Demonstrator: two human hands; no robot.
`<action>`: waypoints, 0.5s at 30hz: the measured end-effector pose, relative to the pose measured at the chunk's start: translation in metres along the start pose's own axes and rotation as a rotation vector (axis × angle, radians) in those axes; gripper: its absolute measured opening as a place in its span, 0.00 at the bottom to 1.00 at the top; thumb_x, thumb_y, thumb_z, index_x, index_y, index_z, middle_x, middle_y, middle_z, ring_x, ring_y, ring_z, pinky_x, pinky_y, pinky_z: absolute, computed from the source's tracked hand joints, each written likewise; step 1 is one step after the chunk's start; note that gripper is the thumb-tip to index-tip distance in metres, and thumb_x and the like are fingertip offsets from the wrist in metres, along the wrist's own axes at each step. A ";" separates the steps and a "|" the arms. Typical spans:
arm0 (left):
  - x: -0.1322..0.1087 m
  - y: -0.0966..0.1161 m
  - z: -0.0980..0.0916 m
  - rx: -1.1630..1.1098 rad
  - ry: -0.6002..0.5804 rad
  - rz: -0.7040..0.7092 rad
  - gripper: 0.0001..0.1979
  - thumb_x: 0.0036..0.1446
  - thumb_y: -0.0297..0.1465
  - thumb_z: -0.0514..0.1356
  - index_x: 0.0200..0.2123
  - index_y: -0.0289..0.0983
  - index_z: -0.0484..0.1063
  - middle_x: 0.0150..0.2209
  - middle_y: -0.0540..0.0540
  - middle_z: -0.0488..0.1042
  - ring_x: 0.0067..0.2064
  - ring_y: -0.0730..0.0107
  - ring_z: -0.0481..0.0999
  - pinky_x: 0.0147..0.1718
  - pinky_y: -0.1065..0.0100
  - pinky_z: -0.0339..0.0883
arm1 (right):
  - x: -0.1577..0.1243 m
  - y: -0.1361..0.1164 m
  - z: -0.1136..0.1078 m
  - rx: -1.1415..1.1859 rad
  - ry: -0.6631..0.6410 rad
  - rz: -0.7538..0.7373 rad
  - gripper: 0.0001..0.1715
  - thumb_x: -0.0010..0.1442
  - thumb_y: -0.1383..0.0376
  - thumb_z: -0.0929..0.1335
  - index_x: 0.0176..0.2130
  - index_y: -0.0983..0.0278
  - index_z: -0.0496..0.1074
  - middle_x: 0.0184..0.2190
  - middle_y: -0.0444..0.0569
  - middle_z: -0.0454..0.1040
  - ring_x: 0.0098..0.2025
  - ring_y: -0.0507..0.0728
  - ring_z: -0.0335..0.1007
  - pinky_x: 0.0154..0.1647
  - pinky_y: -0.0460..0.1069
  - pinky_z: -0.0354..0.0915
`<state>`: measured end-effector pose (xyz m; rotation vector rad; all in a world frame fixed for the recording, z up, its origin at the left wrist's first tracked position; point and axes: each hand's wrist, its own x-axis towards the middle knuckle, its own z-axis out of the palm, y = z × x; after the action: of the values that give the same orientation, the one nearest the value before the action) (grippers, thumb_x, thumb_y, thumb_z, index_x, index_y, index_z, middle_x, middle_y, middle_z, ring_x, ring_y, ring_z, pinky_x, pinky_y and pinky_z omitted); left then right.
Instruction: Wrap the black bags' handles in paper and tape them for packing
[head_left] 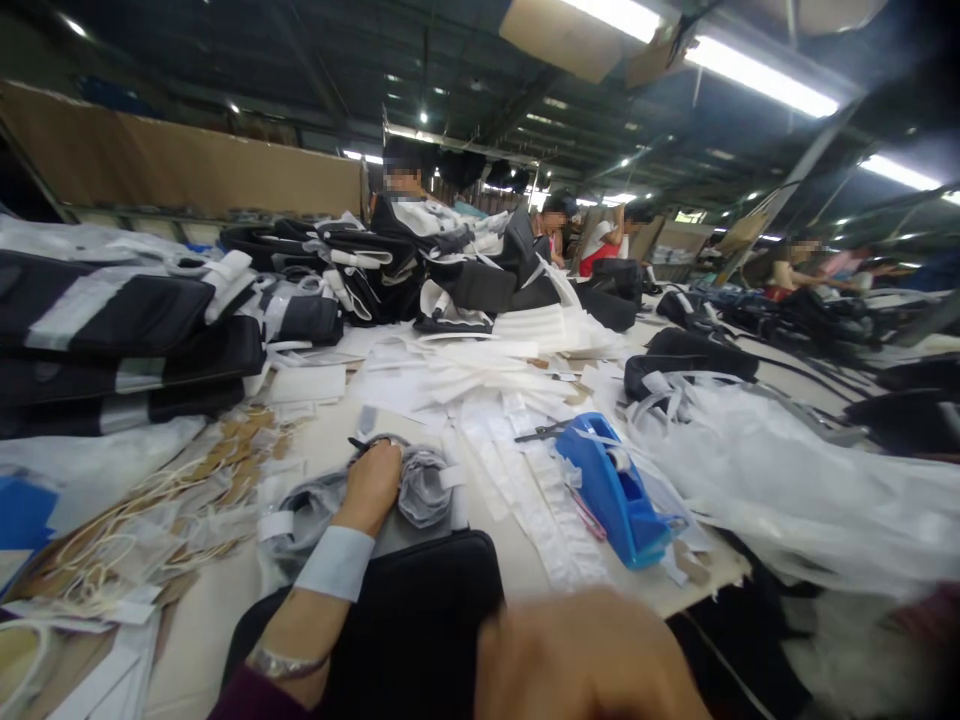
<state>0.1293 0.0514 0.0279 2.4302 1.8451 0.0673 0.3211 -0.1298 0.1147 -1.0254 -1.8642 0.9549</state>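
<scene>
My left hand [375, 482], with a pale band around the wrist, is closed at the far edge of a black bag [420, 620]. Its fingers are curled on a plastic-wrapped strap [307, 510], and a small dark tip pokes out past them. Just right of the hand sits a rolled part of the wrapping [425, 487], held with white tape. My right hand [592, 655] is a close, motion-smeared shape at the bottom, near the bag's right side; its fingers cannot be made out.
A blue tape dispenser [619, 490] stands right of the bag, with scissors [541, 432] beside it. Black bags [105, 300] are stacked at left, above loose strings and tags [187, 500]. Clear plastic sheeting [795, 470] covers the right. Several people work in the background.
</scene>
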 end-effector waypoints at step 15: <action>-0.003 -0.002 -0.005 -0.041 0.044 -0.066 0.16 0.62 0.28 0.46 0.38 0.35 0.74 0.40 0.38 0.78 0.43 0.52 0.78 0.38 0.60 0.69 | 0.207 0.195 -0.066 -0.761 0.416 0.862 0.16 0.62 0.62 0.70 0.48 0.68 0.71 0.52 0.53 0.70 0.54 0.61 0.67 0.55 0.61 0.64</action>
<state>0.1266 0.0496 0.0327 2.3576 1.9204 0.1535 0.3624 0.1461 0.0291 -2.3948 -1.4095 0.3584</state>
